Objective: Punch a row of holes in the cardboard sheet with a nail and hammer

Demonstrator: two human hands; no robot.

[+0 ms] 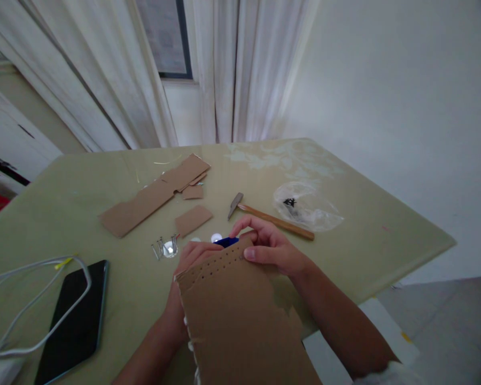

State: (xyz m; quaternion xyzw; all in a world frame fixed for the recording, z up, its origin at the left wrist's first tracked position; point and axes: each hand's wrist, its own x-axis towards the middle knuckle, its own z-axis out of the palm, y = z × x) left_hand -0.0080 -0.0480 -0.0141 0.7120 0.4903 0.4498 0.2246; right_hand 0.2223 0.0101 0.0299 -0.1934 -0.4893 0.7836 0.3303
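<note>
White curtains hang behind a green table. At its near edge both hands raise a cardboard sheet upright, so its row of punched holes faces the person. The left hand is closed on the top edge; the right hand pinches it, beside a blue object. A hammer lies just behind, nails to the left.

A brown cardboard sheet stands tilted at the near edge, its right side torn. Small holes line its top edge. A blue object shows just behind it.
</note>
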